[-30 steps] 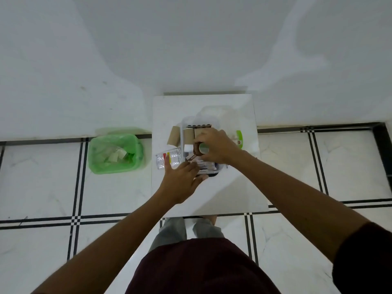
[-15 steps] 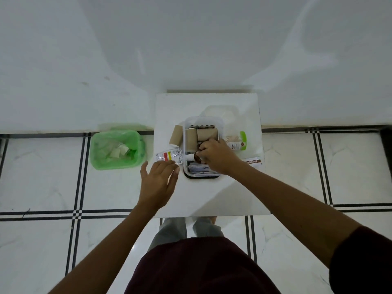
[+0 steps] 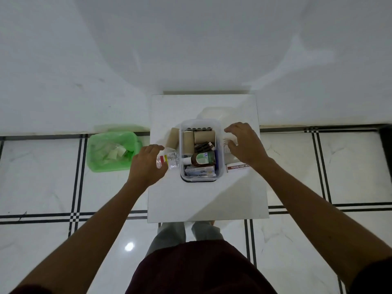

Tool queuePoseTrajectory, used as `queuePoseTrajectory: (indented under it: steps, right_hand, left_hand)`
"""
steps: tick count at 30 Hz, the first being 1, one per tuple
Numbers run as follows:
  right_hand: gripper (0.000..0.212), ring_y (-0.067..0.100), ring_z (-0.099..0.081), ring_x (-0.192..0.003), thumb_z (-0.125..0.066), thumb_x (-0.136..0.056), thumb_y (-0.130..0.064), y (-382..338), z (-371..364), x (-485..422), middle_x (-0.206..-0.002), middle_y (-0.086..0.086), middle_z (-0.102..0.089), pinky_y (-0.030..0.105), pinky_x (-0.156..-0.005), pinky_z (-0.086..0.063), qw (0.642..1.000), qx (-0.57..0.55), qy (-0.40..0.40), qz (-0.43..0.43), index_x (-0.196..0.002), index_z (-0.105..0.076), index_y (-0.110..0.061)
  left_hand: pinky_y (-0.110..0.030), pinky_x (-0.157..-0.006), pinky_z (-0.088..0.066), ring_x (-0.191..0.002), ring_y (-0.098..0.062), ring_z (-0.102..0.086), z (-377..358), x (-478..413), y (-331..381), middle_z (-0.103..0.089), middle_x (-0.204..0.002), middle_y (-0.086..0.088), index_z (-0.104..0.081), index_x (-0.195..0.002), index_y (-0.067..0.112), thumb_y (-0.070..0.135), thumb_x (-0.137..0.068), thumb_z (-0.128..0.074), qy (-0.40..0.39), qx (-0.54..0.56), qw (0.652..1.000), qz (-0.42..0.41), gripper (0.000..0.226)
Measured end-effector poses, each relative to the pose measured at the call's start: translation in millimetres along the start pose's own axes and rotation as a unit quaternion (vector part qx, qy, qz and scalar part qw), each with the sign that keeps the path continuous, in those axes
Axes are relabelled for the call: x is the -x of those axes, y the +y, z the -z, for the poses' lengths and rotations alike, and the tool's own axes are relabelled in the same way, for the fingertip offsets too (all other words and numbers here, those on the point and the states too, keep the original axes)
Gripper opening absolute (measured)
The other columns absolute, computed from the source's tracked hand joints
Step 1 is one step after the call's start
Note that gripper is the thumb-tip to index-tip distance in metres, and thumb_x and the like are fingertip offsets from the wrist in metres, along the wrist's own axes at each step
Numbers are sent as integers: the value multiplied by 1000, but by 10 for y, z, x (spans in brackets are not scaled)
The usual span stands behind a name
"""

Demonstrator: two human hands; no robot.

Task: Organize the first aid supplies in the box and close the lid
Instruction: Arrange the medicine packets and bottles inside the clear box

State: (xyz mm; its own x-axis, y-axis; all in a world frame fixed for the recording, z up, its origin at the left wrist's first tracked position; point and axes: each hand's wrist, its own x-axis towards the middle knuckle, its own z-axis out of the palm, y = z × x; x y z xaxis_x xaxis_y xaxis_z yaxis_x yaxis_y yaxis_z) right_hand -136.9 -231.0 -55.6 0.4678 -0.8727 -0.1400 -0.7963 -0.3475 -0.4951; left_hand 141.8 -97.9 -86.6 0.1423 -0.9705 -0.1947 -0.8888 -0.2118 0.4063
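From the head camera, the clear plastic box [image 3: 201, 150] sits near the middle of the small white table [image 3: 206, 196], lid off. Inside it lie two tan bandage rolls [image 3: 197, 138], a dark blister strip, a brown bottle [image 3: 203, 158] on its side and a flat carton [image 3: 199, 170] at the near end. A third tan roll [image 3: 172, 138] stands just left of the box, and a small clear bottle [image 3: 169, 160] with a red-and-yellow label lies beside the box's left wall. Right of the box is a long ointment carton [image 3: 237, 167]; the clear lid [image 3: 214, 114] appears to lie behind the box, though it is faint.

The left hand [image 3: 146, 164] is loosely open, fingers curled over the small clear bottle — touching or just above, I cannot tell. The right hand [image 3: 244, 144] is spread wide and empty, over the items right of the box.

These supplies look light. The small bottle is smooth and round, likely to roll — best pinched across its body. Cartons are stiff; take them by the long edges. The rolls are soft and will squash to fit.
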Motion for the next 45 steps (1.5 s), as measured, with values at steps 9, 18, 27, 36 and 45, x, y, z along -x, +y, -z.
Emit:
queuePoseTrajectory:
  steps: [9, 18, 27, 36, 45]
  right_hand:
    - [77, 28, -32, -136, -64, -70, 0, 171, -72, -27, -146, 11, -40, 41, -109, -34, 982, 32, -161, -89, -141, -37, -9]
    - [63, 32, -48, -114, -71, -67, -7, 260, -246, -105, -125, 12, -54, 40, -82, -45, 986, 101, -116, -60, -126, -49, -9]
    - [65, 28, -47, -112, -79, -62, -19, 149, 168, -68, -119, 9, -55, 39, -73, -48, 991, 54, 24, -120, -121, -51, -15]
    - [68, 29, -52, -108, -81, -60, -26, -351, 476, -362, -120, 8, -60, 44, -90, -46, 1000, -13, 18, 16, -122, -55, -15]
    - [62, 26, -51, -112, -70, -67, -34, -559, -39, -432, -122, 4, -60, 45, -87, -38, 976, 150, -102, 116, -124, -52, -19]
  left_hand:
    - [-50, -85, -49, -112, -33, -48, -208, -186, -177, -53, -124, -14, -47, -129, 7, 32, -63, -84, -130, -43, 990, 31, 80]
    - [-33, -61, -41, -79, -33, -56, -162, -306, -210, -55, -82, -11, -62, -84, 4, 11, -78, -67, -135, 73, 983, 105, 11]
    - [-28, -55, -37, -61, -21, -49, 509, -174, 42, -57, -69, -6, -64, -85, 4, 12, -91, -50, -21, 163, 986, 39, 17]
    - [-27, -77, -46, -83, -21, -64, 276, -321, 865, -72, -100, -4, -66, -115, 19, 19, -88, -63, -115, 161, 974, -108, 28]
    - [-48, -90, -25, -100, -16, -55, -211, -12, 783, -61, -113, 9, -64, -102, 30, 20, -83, -60, -27, -131, 981, -141, 22]
